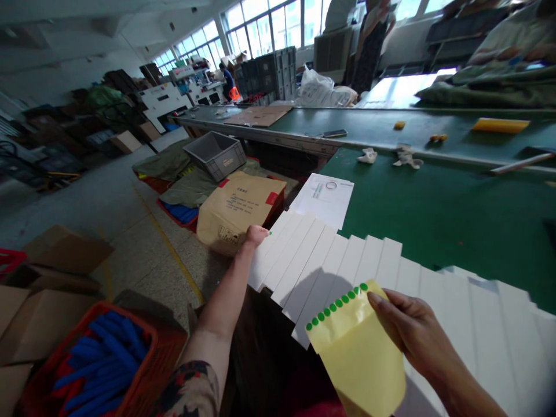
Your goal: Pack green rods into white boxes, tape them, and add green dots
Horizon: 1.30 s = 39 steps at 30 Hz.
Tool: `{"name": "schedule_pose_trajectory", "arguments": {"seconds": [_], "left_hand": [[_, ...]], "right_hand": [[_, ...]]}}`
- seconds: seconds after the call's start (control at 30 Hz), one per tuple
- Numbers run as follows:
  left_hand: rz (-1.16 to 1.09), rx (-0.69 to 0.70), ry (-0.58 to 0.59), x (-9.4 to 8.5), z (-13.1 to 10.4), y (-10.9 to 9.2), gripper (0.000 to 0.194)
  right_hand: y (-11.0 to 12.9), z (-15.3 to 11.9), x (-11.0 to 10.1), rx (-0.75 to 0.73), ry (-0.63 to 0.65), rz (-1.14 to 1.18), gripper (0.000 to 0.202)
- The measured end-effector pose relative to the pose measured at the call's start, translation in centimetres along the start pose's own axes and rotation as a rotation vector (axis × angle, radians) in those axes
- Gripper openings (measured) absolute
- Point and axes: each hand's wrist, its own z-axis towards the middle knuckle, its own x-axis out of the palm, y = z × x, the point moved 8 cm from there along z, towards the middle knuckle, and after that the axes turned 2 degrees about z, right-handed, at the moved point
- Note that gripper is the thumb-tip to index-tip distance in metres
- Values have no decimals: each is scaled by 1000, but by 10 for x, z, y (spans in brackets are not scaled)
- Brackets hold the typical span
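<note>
A long row of narrow white boxes lies side by side along the near edge of the green table. My left hand is at the far left end of the row, its fingers pressed together around a small green sticker by the corner of the leftmost box. Between the thumb and fingers of my right hand is a yellow sticker sheet, held above the boxes. Round green stickers line the sheet's upper edge. Behind the boxes lies a printed white paper.
A brown paper bag and a grey crate stand left of the table. At the lower left, a red basket holds blue tubes. A conveyor runs behind; people are beyond it.
</note>
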Motion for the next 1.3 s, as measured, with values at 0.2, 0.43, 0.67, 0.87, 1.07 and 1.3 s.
{"name": "schedule_pose_trajectory", "arguments": {"seconds": [0.2,0.43,0.67,0.87,1.07,1.3], "left_hand": [[34,-100,17,9,11,34,37],[117,-129,21,9,23,50,37],[96,-84,-94,8,26,52,34],[-156,-60,-430,-48,-18,98,51],[-524,-193,-703,-23,-101,174,78],[-814,-220,-732,38,-77,171,75]], "right_hand": [[1,5,4,28,-12,0,37],[0,11,10,32,13,-34,41],[-3,15,14,54,33,-27,38],[-7,18,-1,95,18,-10,39],[-17,22,-24,176,-23,36,39],[-20,20,-28,175,-1,67,33]]}}
